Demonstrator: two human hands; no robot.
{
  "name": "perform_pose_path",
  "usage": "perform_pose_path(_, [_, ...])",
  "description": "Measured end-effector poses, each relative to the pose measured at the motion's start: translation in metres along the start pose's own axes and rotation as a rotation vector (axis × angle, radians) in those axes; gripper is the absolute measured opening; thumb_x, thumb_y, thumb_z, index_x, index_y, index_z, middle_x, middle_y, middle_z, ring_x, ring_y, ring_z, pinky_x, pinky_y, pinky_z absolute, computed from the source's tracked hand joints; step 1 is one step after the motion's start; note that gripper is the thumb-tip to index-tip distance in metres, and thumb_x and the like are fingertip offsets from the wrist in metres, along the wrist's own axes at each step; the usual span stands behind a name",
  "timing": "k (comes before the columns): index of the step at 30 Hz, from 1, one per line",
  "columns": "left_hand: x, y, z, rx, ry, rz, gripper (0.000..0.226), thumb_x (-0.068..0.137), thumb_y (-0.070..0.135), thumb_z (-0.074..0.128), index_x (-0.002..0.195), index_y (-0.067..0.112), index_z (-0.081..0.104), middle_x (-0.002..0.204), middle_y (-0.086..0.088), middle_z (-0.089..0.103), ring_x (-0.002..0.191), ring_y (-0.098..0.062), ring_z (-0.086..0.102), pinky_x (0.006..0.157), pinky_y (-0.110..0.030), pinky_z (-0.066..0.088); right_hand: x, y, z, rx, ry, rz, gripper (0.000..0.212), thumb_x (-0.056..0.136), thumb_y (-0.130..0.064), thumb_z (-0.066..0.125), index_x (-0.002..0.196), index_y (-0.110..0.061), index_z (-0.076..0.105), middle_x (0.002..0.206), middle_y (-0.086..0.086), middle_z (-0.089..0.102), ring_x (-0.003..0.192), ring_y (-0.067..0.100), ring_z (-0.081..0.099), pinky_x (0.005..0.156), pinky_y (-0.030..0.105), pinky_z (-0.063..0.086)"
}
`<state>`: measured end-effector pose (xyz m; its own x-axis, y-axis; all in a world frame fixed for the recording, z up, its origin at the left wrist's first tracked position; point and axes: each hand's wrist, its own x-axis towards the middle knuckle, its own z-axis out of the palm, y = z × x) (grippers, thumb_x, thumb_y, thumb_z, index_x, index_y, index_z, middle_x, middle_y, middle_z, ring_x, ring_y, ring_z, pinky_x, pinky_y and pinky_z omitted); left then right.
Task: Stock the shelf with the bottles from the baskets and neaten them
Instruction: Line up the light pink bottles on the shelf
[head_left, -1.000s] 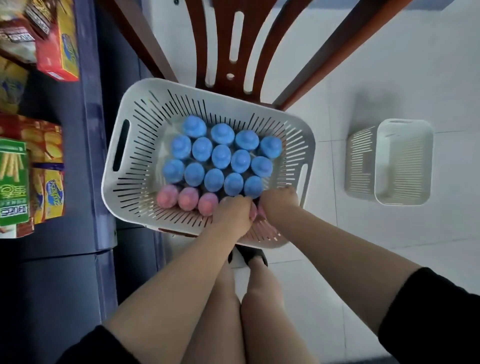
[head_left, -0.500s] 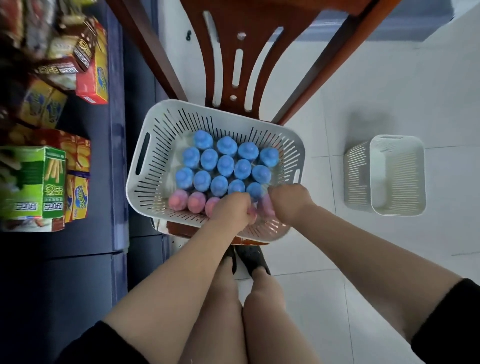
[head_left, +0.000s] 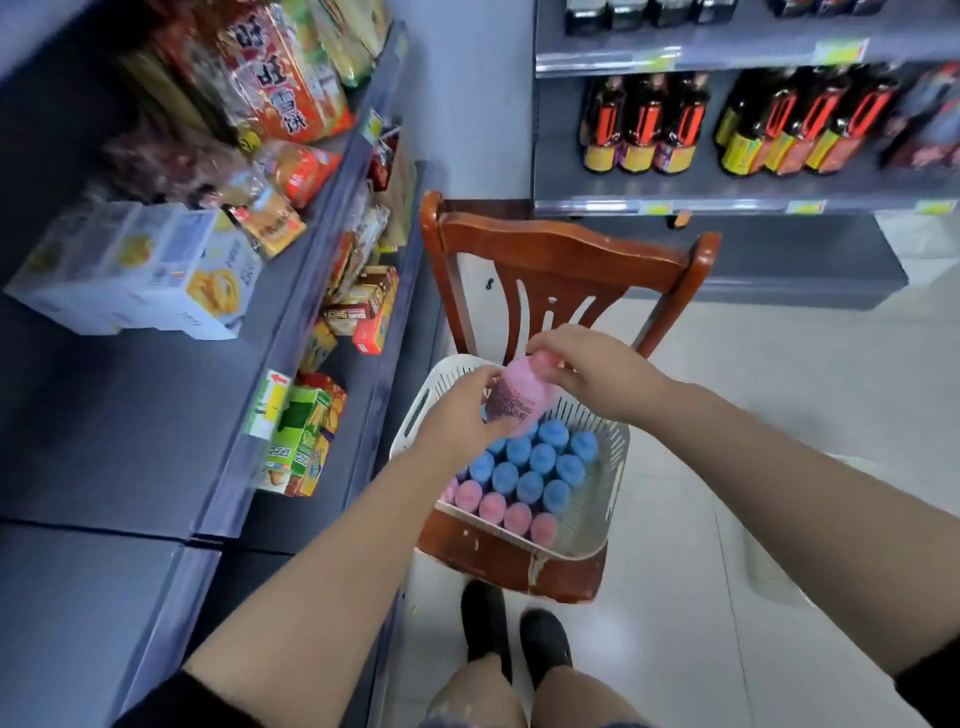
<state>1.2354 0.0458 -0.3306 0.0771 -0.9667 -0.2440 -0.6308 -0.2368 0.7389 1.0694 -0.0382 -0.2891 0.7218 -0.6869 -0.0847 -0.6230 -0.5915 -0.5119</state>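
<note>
A pink bottle (head_left: 522, 395) is held up in the air above the white slotted basket (head_left: 613, 488), tilted with its cap end toward the chair back. The left hand (head_left: 460, 415) is wrapped round its lower body, fingers curled under the printed label; the right hand (head_left: 597, 376) comes over from the other side, fingertips pinching the cap end. Both forearms reach forward from black sleeves, meeting over the basket.

Under them the basket sits on the seat of a reddish wooden chair (head_left: 561, 260). Blue-capped bottles (head_left: 530, 462) stand packed upright in it, with a row of pink-capped bottles (head_left: 498, 506) along the near wall. The left hand and the raised bottle cover the far left corner of the basket, so what stands there can't be seen. The print on the held bottle's label is too blurred to read.

To the left run dark blue shelves (head_left: 156, 415) with snack goods: a white box with a pastry picture (head_left: 171, 275), a green box (head_left: 298, 441), and a big red bag (head_left: 280, 73) with large white Chinese characters, smeared by blur. Beyond the chair, another shelf holds dark bottles with orange and yellow labels (head_left: 644, 130); their lettering is unreadable. Two black shoes (head_left: 514, 634) stand on the pale tile floor.
</note>
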Motion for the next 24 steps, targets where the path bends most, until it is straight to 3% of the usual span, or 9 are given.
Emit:
perform_pose_path(4, [-0.036,0.025,-0.046,-0.116,0.21,0.024,0.046,0.077,0.02,0.073,0.115,0.028,0.049,0.099,0.018,0.056,0.089,0.0,0.054,0.074,-0.008,0.04,0.013,-0.053,-0.048,0.057,0.089,-0.207,0.028,0.094,-0.019,0.053,0.121,-0.011,0.057,0.113,0.005,0.058,0.103,0.019,0.054,0.086,0.026,0.04])
perform_pose_path(6, [-0.052,0.033,-0.065,-0.151,0.294,0.056,0.046,0.077,0.016,0.075,0.109,0.032,0.047,0.097,0.024,0.053,0.088,0.008,0.052,0.073,-0.002,0.039,0.018,-0.079,-0.067,0.091,0.124,-0.307,0.031,0.094,-0.018,0.053,0.124,-0.01,0.057,0.12,0.005,0.059,0.107,0.016,0.054,0.088,0.02,0.037])
perform_pose_path(9, [-0.083,0.044,-0.096,-0.248,0.45,0.085,0.046,0.075,0.011,0.077,0.108,0.029,0.05,0.101,0.015,0.061,0.088,0.005,0.058,0.077,-0.007,0.044,0.026,-0.126,-0.087,0.226,0.124,-0.419,0.032,0.094,-0.013,0.054,0.126,-0.011,0.055,0.121,-0.002,0.057,0.11,0.009,0.052,0.093,0.019,0.038])
perform_pose_path(12, [-0.12,0.053,-0.125,-0.326,0.627,0.11,0.044,0.075,0.005,0.076,0.11,0.016,0.052,0.099,0.01,0.062,0.08,0.013,0.057,0.073,-0.004,0.043,0.034,-0.177,-0.097,0.4,0.091,-0.507,0.03,0.094,-0.008,0.052,0.12,-0.022,0.054,0.114,-0.012,0.055,0.109,0.008,0.052,0.093,0.021,0.042])
perform_pose_path(16, [-0.18,0.06,-0.169,-0.307,0.854,0.15,0.046,0.074,0.01,0.077,0.101,0.035,0.049,0.099,0.022,0.059,0.083,0.014,0.058,0.074,-0.008,0.046,0.034,-0.255,-0.108,0.556,0.024,-0.692,0.034,0.09,-0.013,0.05,0.107,-0.043,0.053,0.112,-0.021,0.057,0.105,0.005,0.057,0.089,0.02,0.045])
perform_pose_path(20, [-0.246,0.064,-0.21,-0.278,1.047,0.171,0.042,0.073,0.016,0.079,0.099,0.035,0.052,0.102,0.016,0.064,0.09,-0.001,0.063,0.08,-0.021,0.053,0.03,-0.337,-0.111,0.72,-0.049,-0.862,0.036,0.093,-0.002,0.05,0.107,-0.035,0.055,0.107,-0.013,0.06,0.095,0.0,0.058,0.085,0.014,0.046])
perform_pose_path(24, [-0.314,0.066,-0.243,-0.256,1.199,0.161,0.035,0.077,0.017,0.075,0.099,0.034,0.053,0.1,0.015,0.065,0.09,-0.002,0.064,0.077,-0.022,0.054,0.023,-0.416,-0.102,0.904,-0.178,-0.98,0.033,0.093,-0.001,0.049,0.106,-0.031,0.056,0.105,-0.012,0.061,0.091,-0.007,0.06,0.075,0.014,0.05])
